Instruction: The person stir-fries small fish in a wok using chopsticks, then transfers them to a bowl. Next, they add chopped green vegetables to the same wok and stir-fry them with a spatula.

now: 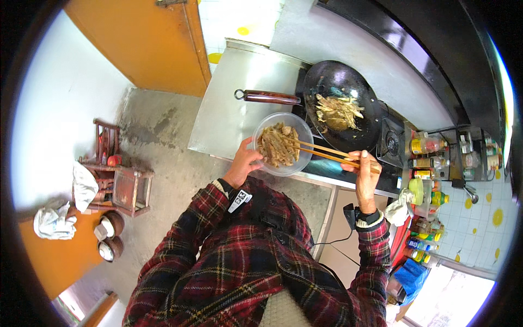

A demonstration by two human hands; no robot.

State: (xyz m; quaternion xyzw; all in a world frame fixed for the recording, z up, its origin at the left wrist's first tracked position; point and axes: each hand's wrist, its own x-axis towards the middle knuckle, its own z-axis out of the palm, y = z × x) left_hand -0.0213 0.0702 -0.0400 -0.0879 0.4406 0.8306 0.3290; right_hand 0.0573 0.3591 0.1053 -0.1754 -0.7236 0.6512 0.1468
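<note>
My left hand (243, 162) grips the rim of a clear plastic bowl (304, 161) at its left side. Inside lies a heap of small browned fish (276, 149). A pair of wooden chopsticks (327, 153) runs from my right hand (363, 173) into the bowl, with the tips among the fish. Behind the bowl, a black wok (339, 75) sits on the gas stove, its inside tilted towards me. More small fish (339, 109) lie in the wok with some oil around them. The wok's wooden handle (271, 97) reaches left over the steel counter.
The stainless steel counter (229, 118) is left of the stove. A bare gas burner (391, 141) lies right of the wok. Several sauce bottles (425, 146) line the right wall, near a white cloth (397, 210). A range hood (425, 53) hangs above. A wooden chair (130, 188) stands far left.
</note>
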